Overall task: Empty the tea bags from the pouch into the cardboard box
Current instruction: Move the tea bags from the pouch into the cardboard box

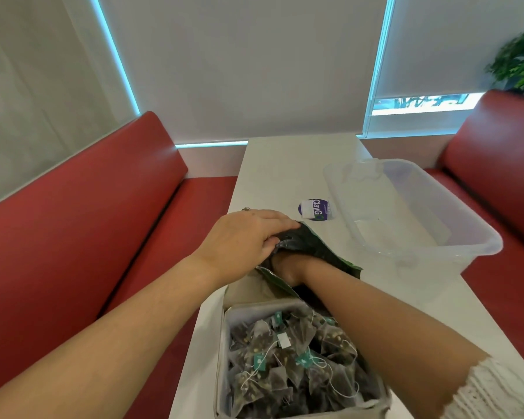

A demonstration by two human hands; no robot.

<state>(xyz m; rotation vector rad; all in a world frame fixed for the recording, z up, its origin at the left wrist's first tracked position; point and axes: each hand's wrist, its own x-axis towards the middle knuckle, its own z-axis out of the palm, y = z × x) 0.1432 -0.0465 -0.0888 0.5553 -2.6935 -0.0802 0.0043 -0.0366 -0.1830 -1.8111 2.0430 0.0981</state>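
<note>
Step in hand: we judge this to be the clearing-out stage, reaching into the pouch [312, 243] instead of tipping it.
Left hand: our left hand [245, 237] pinches the pouch's upper edge and holds the mouth open.
Right hand: our right hand [286, 264] is pushed inside the pouch; we cannot tell whether it holds anything (the pouch hides the fingers).
Pouch: it lies on the table [285, 164] just beyond the box, mouth towards it.
Box: the cardboard box [223, 334] sits at the near table edge, heaped with tea bags [291, 358].
Progress: most of the job looks done.
Next move: bring the right hand out with whatever remains and drop it over the box while the left hand steadies the pouch.
Nearby: a clear plastic tub [493, 240] to the right.
</note>
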